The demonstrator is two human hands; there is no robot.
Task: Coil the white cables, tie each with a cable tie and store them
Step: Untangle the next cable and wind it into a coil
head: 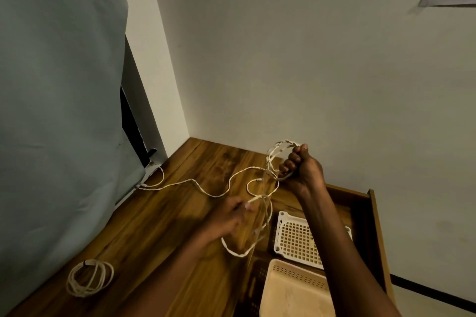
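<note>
**White cable strung between two hands above the wooden table**

A long white cable (206, 189) runs loosely across the wooden table (154, 226). Its far end lies at the left edge by the grey-green cloth (59, 110), and from there it snakes rightward in wavy bends to the hands. The right hand (302, 167) is raised above the table with its fingers curled tight round a bunch of loops of this cable; the loops arch up and to the left of the fist. Below the fist more turns hang down and sag in a long loop that reaches the table's right edge. The left hand (230, 219) is lower and nearer, just above the tabletop and blurred; its fingertips seem to pinch a strand of the same cable where the hanging turns cross, though the blur keeps the grip from being certain.

Well apart from both hands, at the near left of the table, a second white cable lies as a finished coil (88, 278), bound at its top with a dark cable tie (86, 262).

Just right of the table stands an open wooden drawer (371, 203). Inside it sit a white perforated basket (296, 238) and, nearer, a beige basket (293, 291).

No brand, label or writing can be read anywhere.
</note>
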